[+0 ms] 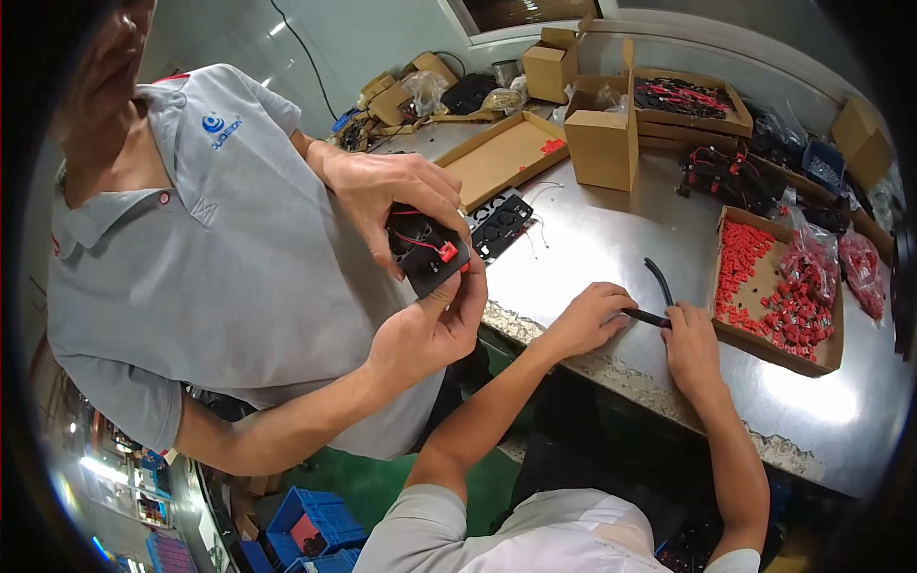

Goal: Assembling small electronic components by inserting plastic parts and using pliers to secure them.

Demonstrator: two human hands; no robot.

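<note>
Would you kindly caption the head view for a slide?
Left hand and right hand hold a slim black piece near a tray of red parts.

Head cam, fisheye, left unit of a side-by-side pair. Sits above the wearer's shirt (pixel 544 537), which fills part of the lower edge; upright, pitched steeply down and forward over the bench (pixel 583 253). Bench front edge runs diagonally, down toward the right. Left hand (pixel 590 320) and right hand (pixel 692 346) at mid-range, right of centre. Co-worker (pixel 267 248) close on the left, head cropped. Wall (pixel 377 48) far, at top; floor (pixel 377 492) low left. Dark rim at the corners.
</note>
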